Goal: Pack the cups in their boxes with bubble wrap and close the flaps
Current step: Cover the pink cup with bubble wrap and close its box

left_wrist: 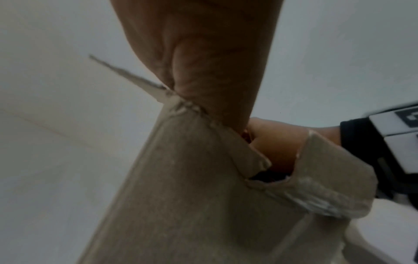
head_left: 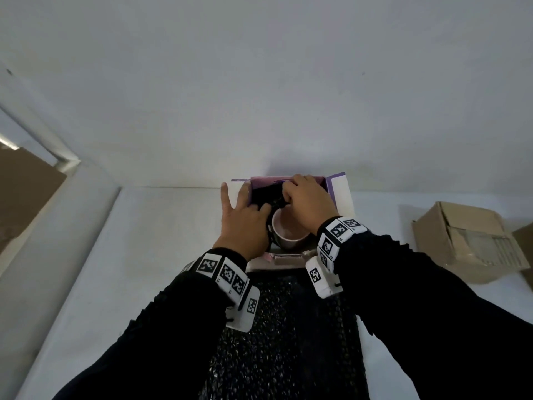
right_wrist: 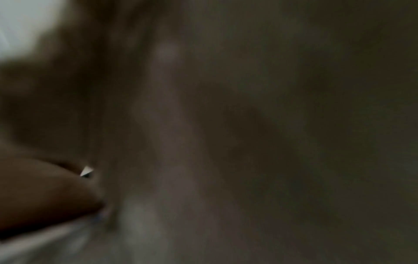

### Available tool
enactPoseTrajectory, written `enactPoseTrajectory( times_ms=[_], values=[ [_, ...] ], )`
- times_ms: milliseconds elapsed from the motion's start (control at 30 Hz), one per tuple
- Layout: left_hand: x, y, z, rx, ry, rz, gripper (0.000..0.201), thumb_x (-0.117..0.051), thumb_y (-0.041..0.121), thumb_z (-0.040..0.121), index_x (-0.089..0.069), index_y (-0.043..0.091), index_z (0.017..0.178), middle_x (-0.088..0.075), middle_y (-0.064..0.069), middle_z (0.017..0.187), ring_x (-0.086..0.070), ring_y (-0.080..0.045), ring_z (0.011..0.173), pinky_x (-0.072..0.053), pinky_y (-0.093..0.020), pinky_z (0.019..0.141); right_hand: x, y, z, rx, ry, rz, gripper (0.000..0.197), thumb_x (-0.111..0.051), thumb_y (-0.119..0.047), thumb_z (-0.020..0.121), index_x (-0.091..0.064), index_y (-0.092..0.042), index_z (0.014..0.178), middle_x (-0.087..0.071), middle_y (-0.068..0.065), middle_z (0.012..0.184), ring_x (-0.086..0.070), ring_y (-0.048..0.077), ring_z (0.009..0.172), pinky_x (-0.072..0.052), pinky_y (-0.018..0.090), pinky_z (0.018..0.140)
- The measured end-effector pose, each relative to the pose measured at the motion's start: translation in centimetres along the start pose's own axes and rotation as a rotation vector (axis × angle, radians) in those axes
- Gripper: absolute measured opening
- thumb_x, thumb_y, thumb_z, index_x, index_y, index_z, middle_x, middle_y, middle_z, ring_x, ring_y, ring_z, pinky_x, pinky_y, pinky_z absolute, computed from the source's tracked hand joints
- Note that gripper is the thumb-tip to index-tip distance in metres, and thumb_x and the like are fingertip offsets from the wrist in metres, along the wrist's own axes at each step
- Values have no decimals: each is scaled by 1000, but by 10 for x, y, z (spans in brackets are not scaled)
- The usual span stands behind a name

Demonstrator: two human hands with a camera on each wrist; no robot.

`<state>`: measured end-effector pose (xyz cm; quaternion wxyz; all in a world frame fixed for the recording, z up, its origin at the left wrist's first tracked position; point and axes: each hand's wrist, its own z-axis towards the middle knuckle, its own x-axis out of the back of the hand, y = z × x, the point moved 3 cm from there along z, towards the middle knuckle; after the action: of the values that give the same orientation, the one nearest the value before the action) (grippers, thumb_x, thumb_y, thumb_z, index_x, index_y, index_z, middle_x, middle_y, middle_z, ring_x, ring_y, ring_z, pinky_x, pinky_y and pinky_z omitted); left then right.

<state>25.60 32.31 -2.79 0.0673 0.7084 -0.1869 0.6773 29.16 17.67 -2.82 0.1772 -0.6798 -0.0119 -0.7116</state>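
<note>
- Head view: your left hand [head_left: 245, 223] rests on the left edge of the purple-and-white box [head_left: 340, 194], index finger straight and pointing away from you, the other fingers reaching inside toward the black bubble wrap [head_left: 264, 197]; whether they clasp it, you cannot tell.
- Head view: your right hand [head_left: 307, 203] is curled over the box opening, its fingers grasping the black bubble wrap above the cup.
- Head view: the pink cup [head_left: 288, 230] sits inside the box, mouth tilted toward you, between your two hands.
- Head view: the box stands on the white surface [head_left: 144, 255] against the wall, flaps open.
- Head view: a sheet of black bubble wrap [head_left: 288, 336] lies on the surface between your forearms.
- Head view: a brown cardboard box [head_left: 467, 241] lies tipped at the right, well apart.
- Left wrist view: your left hand [left_wrist: 199, 59] presses the grey cardboard flap [left_wrist: 181, 178]; your right hand [left_wrist: 278, 142] shows behind a torn notch.
- Right wrist view: dark and blurred; only a fingertip [right_wrist: 45, 192] is legible.
</note>
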Motion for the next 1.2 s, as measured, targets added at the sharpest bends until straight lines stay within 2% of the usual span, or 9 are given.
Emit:
enactPoseTrajectory(
  times_ms=[100, 200, 400, 600, 767, 867, 967, 1067, 1200],
  values=[
    [5, 5, -5, -22, 166, -11, 12, -57, 27, 78, -68, 25, 83, -63, 6, 87, -46, -29, 118, -5, -60, 109, -5, 3, -1, -52, -102, 93, 18, -47, -15, 90, -57, -14, 105, -58, 8, 117, -54, 27, 106, -45, 38, 81],
    [-5, 1, -10, -42, 193, -99, 42, -44, 41, 90, -69, 20, 64, -64, 11, 65, -51, -21, 111, -6, -58, 111, -6, 3, -2, -50, -143, 33, 29, -42, -24, 93, -58, -15, 116, -62, 10, 119, -57, 29, 107, -46, 39, 87],
    [-2, 0, -20, -141, 30, -57, 57, -25, 53, 98, -74, 30, 81, -69, 12, 84, -34, -15, 135, 21, -60, 108, 9, -4, -8, -9, -95, 51, 31, -42, -23, 93, -65, -15, 112, -64, 8, 118, -54, 27, 111, -46, 44, 93],
    [6, 10, -54, -259, 311, -63, 60, -29, 55, 94, -73, 24, 68, -67, 9, 67, -60, -19, 86, -21, -58, 109, 48, -22, -64, 147, 265, 332, 19, -54, -15, 87, -66, -17, 102, -67, -1, 103, -58, 18, 94, -48, 34, 80],
    [3, 6, -93, -204, 527, -187, 27, -49, 36, 94, -71, 24, 84, -68, 9, 92, -60, -19, 94, -29, -51, 106, 29, -49, -142, 160, 366, 459, 12, -63, -15, 84, -63, -17, 96, -56, -11, 88, -53, 10, 81, -44, 23, 70],
    [-6, 3, -122, -163, 573, -289, 16, -59, 26, 86, -69, 26, 99, -64, 8, 107, -57, -21, 102, -35, -45, 97, -13, -60, -180, 94, 152, 394, 10, -59, -27, 85, -60, -22, 93, -62, -5, 87, -56, 15, 82, -49, 35, 73],
    [-27, 4, -150, -157, 480, -348, 19, -55, 28, 86, -67, 26, 100, -64, 7, 105, -58, -22, 97, -41, -41, 84, -61, -68, -214, -88, -279, 173, 46, -52, -63, 81, -54, -26, 107, -62, 0, 107, -58, 25, 103, -47, 39, 87],
    [-52, 6, -170, -135, 161, -346, 29, -47, 30, 88, -64, 30, 112, -63, 7, 113, -58, -22, 103, -44, -42, 88, -88, -76, -238, -171, -418, -19, 80, -52, -79, 69, -42, -25, 127, -46, 5, 128, -42, 31, 120, -36, 49, 97],
    [-81, 6, -196, -127, -280, -358, 57, -50, 21, 88, -38, 32, 143, -46, 2, 140, -48, -23, 124, -42, -41, 100, -90, -89, -244, -183, -293, 33, 45, -60, -51, 83, -49, -28, 121, -52, -1, 125, -38, 26, 120, -30, 46, 96]
  ],
)
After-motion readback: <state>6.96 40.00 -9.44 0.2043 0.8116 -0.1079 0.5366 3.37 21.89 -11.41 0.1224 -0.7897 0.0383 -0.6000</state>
